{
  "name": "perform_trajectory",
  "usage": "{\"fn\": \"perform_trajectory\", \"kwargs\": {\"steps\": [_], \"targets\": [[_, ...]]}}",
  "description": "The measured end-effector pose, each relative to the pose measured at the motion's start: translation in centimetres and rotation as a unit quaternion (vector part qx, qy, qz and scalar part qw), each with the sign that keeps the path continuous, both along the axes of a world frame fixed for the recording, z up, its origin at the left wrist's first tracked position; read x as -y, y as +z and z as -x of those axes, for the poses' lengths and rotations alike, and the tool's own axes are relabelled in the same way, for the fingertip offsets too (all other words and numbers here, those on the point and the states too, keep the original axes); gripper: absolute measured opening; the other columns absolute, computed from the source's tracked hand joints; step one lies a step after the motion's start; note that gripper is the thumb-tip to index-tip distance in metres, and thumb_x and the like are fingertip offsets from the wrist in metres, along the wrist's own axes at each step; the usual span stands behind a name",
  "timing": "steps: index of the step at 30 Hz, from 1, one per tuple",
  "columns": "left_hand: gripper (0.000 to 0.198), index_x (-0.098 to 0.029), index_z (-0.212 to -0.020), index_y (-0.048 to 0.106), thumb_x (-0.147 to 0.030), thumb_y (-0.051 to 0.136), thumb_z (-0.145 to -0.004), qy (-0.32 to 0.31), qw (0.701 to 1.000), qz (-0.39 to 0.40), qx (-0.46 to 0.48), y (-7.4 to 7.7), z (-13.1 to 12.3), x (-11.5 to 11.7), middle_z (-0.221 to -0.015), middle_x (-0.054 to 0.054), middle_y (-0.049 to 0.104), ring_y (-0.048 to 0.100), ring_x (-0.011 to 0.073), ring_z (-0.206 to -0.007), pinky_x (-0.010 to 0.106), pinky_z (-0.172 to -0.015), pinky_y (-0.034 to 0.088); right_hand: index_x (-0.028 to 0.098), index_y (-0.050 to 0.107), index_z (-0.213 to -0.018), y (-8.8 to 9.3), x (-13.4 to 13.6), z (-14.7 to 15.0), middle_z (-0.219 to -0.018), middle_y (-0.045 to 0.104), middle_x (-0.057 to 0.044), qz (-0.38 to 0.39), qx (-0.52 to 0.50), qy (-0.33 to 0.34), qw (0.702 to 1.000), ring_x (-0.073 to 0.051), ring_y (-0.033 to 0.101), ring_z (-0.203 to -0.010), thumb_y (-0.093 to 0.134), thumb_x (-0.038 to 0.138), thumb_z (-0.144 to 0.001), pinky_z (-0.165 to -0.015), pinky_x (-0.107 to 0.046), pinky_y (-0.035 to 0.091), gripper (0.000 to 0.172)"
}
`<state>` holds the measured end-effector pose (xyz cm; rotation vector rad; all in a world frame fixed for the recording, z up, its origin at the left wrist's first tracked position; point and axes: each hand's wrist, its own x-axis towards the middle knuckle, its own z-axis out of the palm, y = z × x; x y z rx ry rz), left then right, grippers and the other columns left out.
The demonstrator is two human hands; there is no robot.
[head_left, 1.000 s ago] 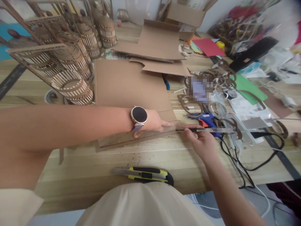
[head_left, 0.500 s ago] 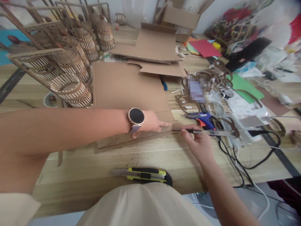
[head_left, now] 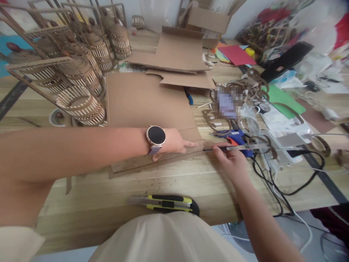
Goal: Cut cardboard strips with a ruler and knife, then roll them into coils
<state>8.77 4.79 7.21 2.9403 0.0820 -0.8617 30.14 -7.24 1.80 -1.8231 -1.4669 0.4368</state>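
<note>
My left hand (head_left: 174,141), a watch (head_left: 156,135) on its wrist, lies with fingers stretched on a narrow brown strip (head_left: 133,163). That strip rests along the near edge of a large cardboard sheet (head_left: 147,98). Between the thumb and fingers of my right hand (head_left: 233,162) is a slim pen (head_left: 224,148) with a dark front part and a see-through barrel, blurred towards the right. The pen's tip points left and sits at the strip's right end; whether it touches is too blurred to tell. A yellow and black utility knife (head_left: 169,203), blade out, lies nearest my body.
Several bamboo-and-cardboard lanterns (head_left: 89,109) stand at the left. Cut cardboard pieces (head_left: 177,51) are stacked behind the sheet. To the right lie a blue glue gun (head_left: 238,138), curled brown strips (head_left: 218,122), black cables (head_left: 275,193) and green paper (head_left: 286,103).
My right hand has shifted slightly right and up with the pen, and its tip has moved a little right along the strip's edge. My left hand stays pressed on the strip.
</note>
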Motion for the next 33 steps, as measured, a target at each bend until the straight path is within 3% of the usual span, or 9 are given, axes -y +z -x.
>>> {"fn": "perform_trajectory", "kwargs": {"steps": [3, 6, 10, 13, 19, 25, 31, 33], "targets": [[0.092, -0.033, -0.125, 0.063, -0.024, 0.097, -0.040, -0.029, 0.999, -0.021, -0.011, -0.1, 0.0, 0.0, -0.167, -0.004, 0.000, 0.070, 0.0259, -0.090, 0.035, -0.058, 0.050, 0.020, 0.069, -0.076, -0.2, 0.0, -1.7, -0.070, 0.071, -0.005, -0.019, 0.051, -0.049, 0.997, -0.022, 0.067, -0.068, 0.060, 0.044, -0.080, -0.063, -0.031, 0.049, 0.026], [0.093, -0.035, -0.123, 0.063, -0.020, 0.096, -0.038, -0.022, 0.999, -0.015, -0.018, -0.1, -0.1, -0.1, -0.167, -0.006, 0.001, 0.070, 0.0264, -0.091, 0.035, -0.061, 0.052, 0.021, 0.069, -0.085, 0.0, 0.2, -1.8, -0.082, 0.073, -0.006, -0.072, 0.068, -0.060, 0.993, -0.023, 0.069, -0.077, 0.059, 0.043, -0.084, -0.071, -0.034, 0.052, 0.025], [0.095, -0.038, -0.125, 0.061, -0.015, 0.094, -0.039, -0.011, 1.000, -0.004, -0.016, 0.1, 0.0, -0.1, -0.167, -0.007, 0.005, 0.069, 0.0266, -0.097, 0.035, -0.067, 0.052, 0.023, 0.067, -0.111, 0.7, 0.4, 0.4, -0.097, 0.075, -0.006, -0.059, 0.078, 0.048, 0.994, -0.023, 0.071, -0.088, 0.049, 0.037, -0.094, -0.081, -0.036, 0.053, 0.028], [0.093, -0.035, -0.127, 0.059, -0.016, 0.093, -0.042, -0.023, 1.000, -0.014, -0.008, 0.4, 0.2, 0.1, -0.167, -0.005, 0.006, 0.067, 0.0282, -0.100, 0.036, -0.066, 0.051, 0.024, 0.067, -0.108, 0.9, 0.2, 2.0, -0.102, 0.075, -0.007, -0.009, 0.122, 0.123, 0.985, -0.024, 0.070, -0.095, 0.044, 0.034, -0.096, -0.080, -0.035, 0.053, 0.028], [0.070, -0.033, -0.113, 0.065, -0.014, 0.089, -0.049, -0.016, 1.000, -0.009, 0.018, 1.2, 2.8, 0.9, -0.164, -0.007, 0.025, 0.064, 0.0300, -0.100, 0.038, -0.070, 0.050, 0.024, 0.067, -0.101, 0.8, -0.4, 2.1, -0.097, 0.075, -0.008, 0.002, 0.175, 0.139, 0.975, -0.025, 0.068, -0.090, 0.040, 0.035, -0.096, -0.076, -0.035, 0.051, 0.029], [0.062, -0.032, -0.113, 0.065, -0.018, 0.086, -0.056, 0.016, 1.000, 0.000, 0.017, 0.5, 6.8, 0.9, -0.165, -0.007, 0.019, 0.059, 0.0301, -0.103, 0.037, -0.071, 0.047, 0.024, 0.067, -0.102, 0.6, -0.6, 1.7, -0.098, 0.076, -0.008, -0.008, 0.178, 0.134, 0.975, -0.025, 0.069, -0.091, 0.042, 0.037, -0.096, -0.077, -0.037, 0.052, 0.029], [0.065, -0.032, -0.112, 0.067, -0.018, 0.089, -0.052, 0.035, 0.999, -0.004, 0.001, 1.1, 6.5, 1.3, -0.165, -0.008, 0.020, 0.061, 0.0292, -0.100, 0.035, -0.066, 0.046, 0.025, 0.068, -0.110, 0.5, -0.1, 2.6, -0.095, 0.075, -0.007, -0.072, 0.146, 0.113, 0.980, -0.025, 0.070, -0.092, 0.044, 0.050, -0.097, -0.079, -0.036, 0.053, 0.037], [0.067, -0.033, -0.113, 0.066, -0.016, 0.088, -0.052, 0.049, 0.999, -0.001, -0.002, 1.2, 6.3, 1.4, -0.163, -0.007, 0.025, 0.062, 0.0274, -0.098, 0.033, -0.067, 0.046, 0.026, 0.070, -0.109, 0.9, 0.5, 3.8, -0.093, 0.075, -0.006, -0.090, 0.120, 0.135, 0.979, -0.023, 0.070, -0.089, 0.044, 0.053, -0.097, -0.076, -0.034, 0.054, 0.039]]}}
